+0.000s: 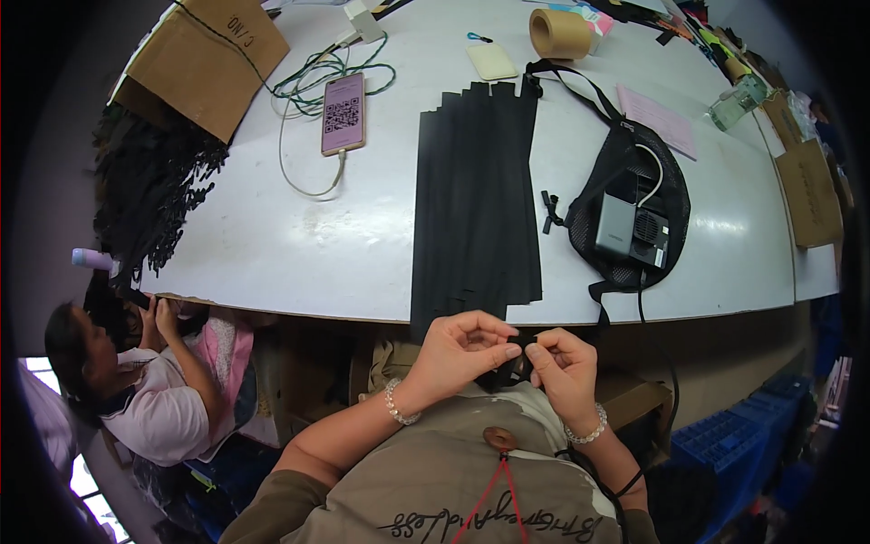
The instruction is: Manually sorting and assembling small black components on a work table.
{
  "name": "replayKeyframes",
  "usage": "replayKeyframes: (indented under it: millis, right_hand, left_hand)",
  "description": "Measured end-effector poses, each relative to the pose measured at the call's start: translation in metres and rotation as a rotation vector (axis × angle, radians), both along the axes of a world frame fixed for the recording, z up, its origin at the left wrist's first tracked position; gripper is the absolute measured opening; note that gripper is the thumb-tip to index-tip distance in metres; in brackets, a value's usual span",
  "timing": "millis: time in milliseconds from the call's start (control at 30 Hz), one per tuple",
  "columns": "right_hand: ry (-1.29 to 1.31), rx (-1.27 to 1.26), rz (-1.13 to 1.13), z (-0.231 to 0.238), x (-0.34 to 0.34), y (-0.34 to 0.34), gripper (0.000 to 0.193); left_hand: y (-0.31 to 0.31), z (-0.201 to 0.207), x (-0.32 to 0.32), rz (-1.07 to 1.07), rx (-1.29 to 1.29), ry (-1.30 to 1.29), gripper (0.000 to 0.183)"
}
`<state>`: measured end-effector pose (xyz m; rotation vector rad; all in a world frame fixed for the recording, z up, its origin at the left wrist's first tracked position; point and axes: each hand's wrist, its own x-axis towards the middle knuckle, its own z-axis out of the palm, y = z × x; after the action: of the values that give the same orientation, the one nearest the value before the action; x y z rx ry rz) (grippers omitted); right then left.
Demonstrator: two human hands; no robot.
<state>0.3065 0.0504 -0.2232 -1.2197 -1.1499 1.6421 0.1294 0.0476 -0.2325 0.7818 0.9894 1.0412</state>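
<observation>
Material [519, 341] (black) pinched between both hands [464, 352] [564, 370].

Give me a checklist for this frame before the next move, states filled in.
1. Left hand: ok, grip pinches the small black fabric-like piece.
2. Right hand: ok, pinches it too.
3. Piece's full shape: cannot tell, hands partly cover it.
4. Pile of long, flat black strips wholly on the white, smooth-topped table: not ok, near end passes its edge.
5. Black mesh bag apart from both hands: ok.

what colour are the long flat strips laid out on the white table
The strips are plain black, best seen in the head view.
</observation>
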Motion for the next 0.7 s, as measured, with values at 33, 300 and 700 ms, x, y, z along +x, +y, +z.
replayKeyframes:
  millis: [33, 300, 700]
  right_hand:
    - [-0.006, -0.066, 0.022, -0.005, 0.004, -0.001, 0.007]
    - [0.059, -0.237, 0.002, -0.036, 0.017, -0.013, 0.006]
    - [-0.037, 0.379, -0.002, -0.026, 0.019, -0.021, 0.01]
  left_hand:
    - [-0.005, -0.009, 0.001, -0.034, -0.066, 0.029, 0.017]
    - [-0.019, -0.033, 0.014, -0.068, -0.312, -0.021, 0.011]
    - [-0.025, -0.016, 0.015, 0.011, 0.43, 0.275, 0.017]
